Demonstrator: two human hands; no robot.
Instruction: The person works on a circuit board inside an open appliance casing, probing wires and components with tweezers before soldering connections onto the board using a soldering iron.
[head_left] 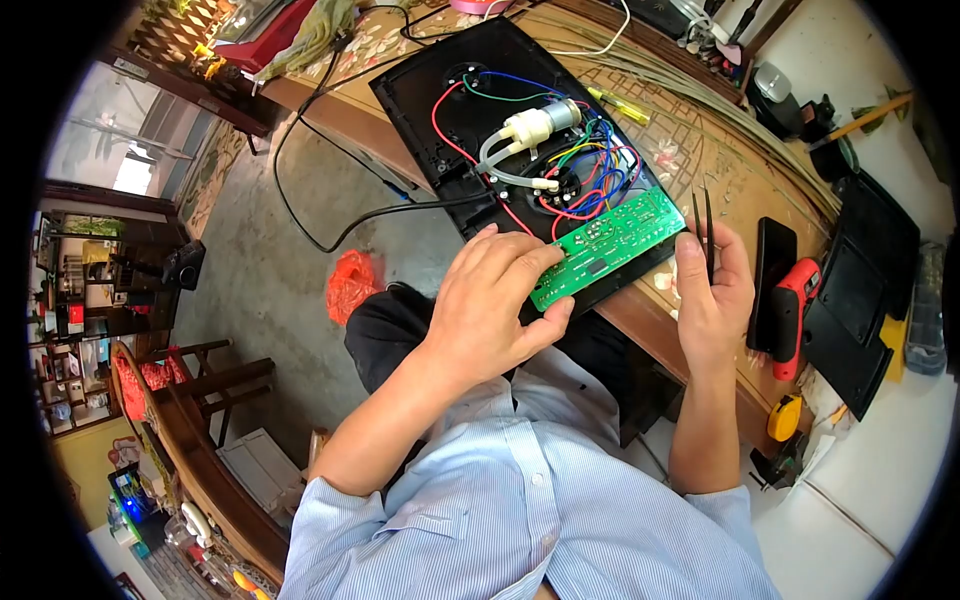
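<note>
A green circuit board (612,243) lies tilted across the near end of a black appliance housing (415,95). My left hand (490,295) is closed on the board's left end, with the thumb at the near edge and fingers over the top. Black tweezers (709,235) point upward in my right hand (715,300), whose thumb is beside the board's right end; whether it touches the board I cannot tell. Beyond the board, a small pump (530,125) with a clear hose (487,158) sits in the housing, amid red, blue, green and yellow wires (610,165).
The housing rests on a patterned wooden table (650,310). At right are a black phone-like slab (772,270), a red-and-black tool (797,305), a yellow tape measure (785,417) and a black plastic panel (860,290). A yellow screwdriver (625,107) lies behind the housing. A black cable (400,210) hangs left.
</note>
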